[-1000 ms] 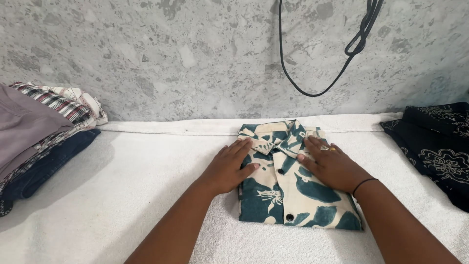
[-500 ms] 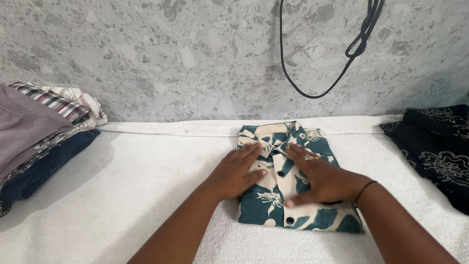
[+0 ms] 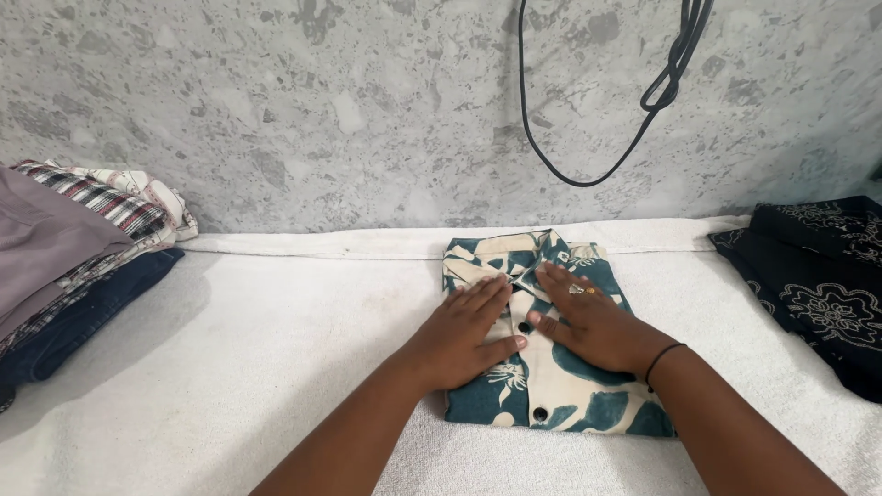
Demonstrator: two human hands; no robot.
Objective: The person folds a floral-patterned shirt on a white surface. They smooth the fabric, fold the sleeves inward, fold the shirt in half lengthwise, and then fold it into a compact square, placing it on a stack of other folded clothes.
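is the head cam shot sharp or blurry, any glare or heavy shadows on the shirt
Head view: sharp overall, with no motion blur on the left hand or right hand; light is soft and even, no glare on the folded shirt; only faint shadow beside the clothes pile on the white towel.

Head camera looks down, close, toward wall [image 3: 276, 110].

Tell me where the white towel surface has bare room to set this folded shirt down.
Widest bare stretch of the white towel-covered table: between the stack of folded clothes at left and the teal-and-cream floral folded shirt. A narrower strip lies between that shirt and the black patterned garment. Both the left hand and right hand lie flat on the shirt.
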